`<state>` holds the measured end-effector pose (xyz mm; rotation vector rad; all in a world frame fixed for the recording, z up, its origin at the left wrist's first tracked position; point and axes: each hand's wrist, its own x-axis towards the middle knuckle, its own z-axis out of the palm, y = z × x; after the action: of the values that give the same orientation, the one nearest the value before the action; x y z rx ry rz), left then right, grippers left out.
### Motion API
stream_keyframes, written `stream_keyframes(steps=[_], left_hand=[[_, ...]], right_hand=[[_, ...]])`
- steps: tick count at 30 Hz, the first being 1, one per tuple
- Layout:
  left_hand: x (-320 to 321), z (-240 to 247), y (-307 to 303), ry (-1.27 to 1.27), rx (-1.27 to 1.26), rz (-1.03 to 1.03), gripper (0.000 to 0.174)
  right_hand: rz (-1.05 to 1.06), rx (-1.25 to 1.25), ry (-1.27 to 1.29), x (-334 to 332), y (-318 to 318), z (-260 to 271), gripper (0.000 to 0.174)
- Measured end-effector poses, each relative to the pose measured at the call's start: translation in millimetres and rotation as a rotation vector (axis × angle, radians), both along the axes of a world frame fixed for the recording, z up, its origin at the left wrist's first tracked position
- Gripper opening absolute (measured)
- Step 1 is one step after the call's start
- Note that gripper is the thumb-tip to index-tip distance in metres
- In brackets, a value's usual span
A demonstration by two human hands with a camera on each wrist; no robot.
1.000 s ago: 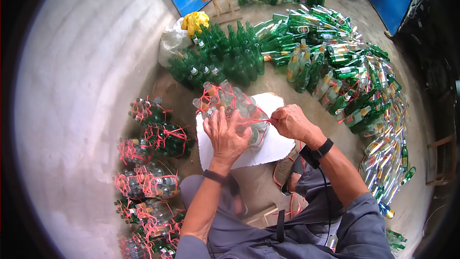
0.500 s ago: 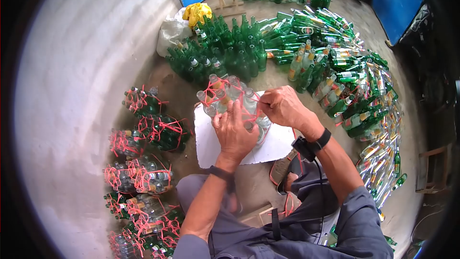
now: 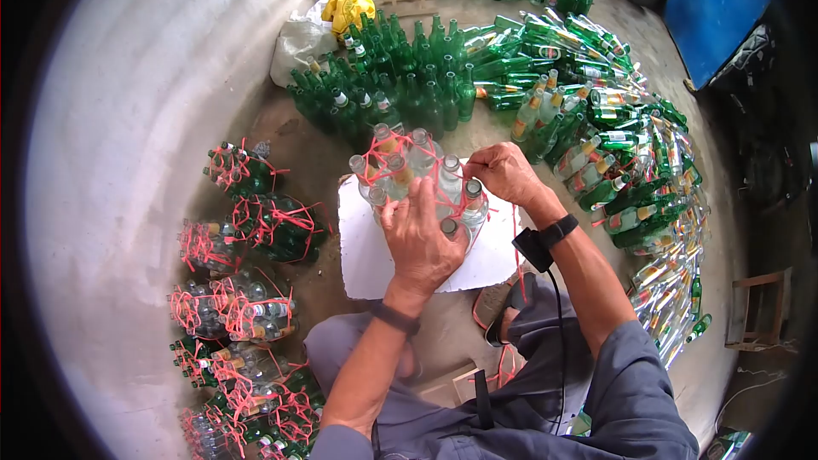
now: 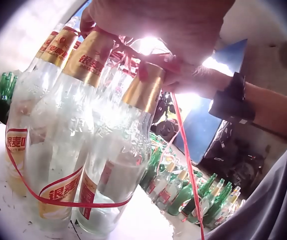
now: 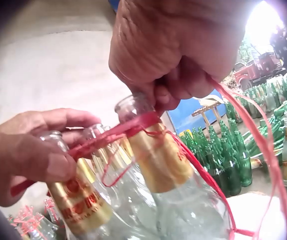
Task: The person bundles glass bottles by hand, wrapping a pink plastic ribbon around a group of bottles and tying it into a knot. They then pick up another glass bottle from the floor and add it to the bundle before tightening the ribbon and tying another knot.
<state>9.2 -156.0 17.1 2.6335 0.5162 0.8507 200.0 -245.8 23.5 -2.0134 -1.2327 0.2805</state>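
The cluster of clear glass bottles (image 3: 409, 175) stands upright on a white board (image 3: 366, 260), with red string (image 5: 118, 132) looped round its necks. We see the left hand (image 3: 417, 238) lying with straight fingers across the tops, seemingly holding them together. The right hand (image 3: 503, 172) pinches the string in curled fingers, pulling it taut. Tied bundles (image 3: 264, 226) and green bottles (image 3: 409, 89) lie around.
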Motion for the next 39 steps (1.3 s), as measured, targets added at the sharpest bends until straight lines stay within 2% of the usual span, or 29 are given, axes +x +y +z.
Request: stream_keyframes(steps=[6,11,14,17,22,26,28,32,35,39], left_hand=[[-1.2,1.7,-1.3,-0.005,-0.010,0.003,0.085],[-1.8,1.1,-0.4,-0.020,0.008,-0.003,0.084],[-2.8,4.2,-1.7,0.011,-0.017,0.009,0.084],[-2.5,2.5,-2.7,0.018,-0.011,0.009,0.085],[-2.2,2.6,-0.7,-0.022,-0.032,-0.019,0.085],[-7.8,3.5,6.3,0.017,-0.078,-0.041,0.082],[-13.1,8.7,15.8,0.088,-0.137,-0.108,0.083],[-24.5,11.9,40.9,0.101,-0.073,-0.266,0.087],[-29.4,18.8,55.2,0.252,-0.136,-0.318,0.086],[-32.1,22.1,56.2,0.244,-0.139,-0.325,0.084]], right_hand=[[-0.045,0.040,0.029,3.2,-10.6,-19.8,0.018],[-0.102,0.049,0.492,-2.6,-17.5,-28.9,0.028],[-0.122,0.097,0.562,-6.5,-18.8,-32.1,0.030],[-0.132,0.072,0.567,-10.2,-22.3,-23.0,0.029],[-0.103,0.117,0.540,-8.0,-23.2,-35.3,0.036],[-0.146,0.132,0.576,-15.4,-24.4,-43.6,0.034],[-0.098,0.121,0.590,-20.9,-27.8,-40.1,0.031],[-0.117,0.153,0.651,-44.1,-34.4,-41.4,0.028],[-0.116,0.201,0.713,-60.1,-39.1,-46.1,0.026],[-0.116,0.198,0.689,-66.9,-38.3,-55.4,0.026]])
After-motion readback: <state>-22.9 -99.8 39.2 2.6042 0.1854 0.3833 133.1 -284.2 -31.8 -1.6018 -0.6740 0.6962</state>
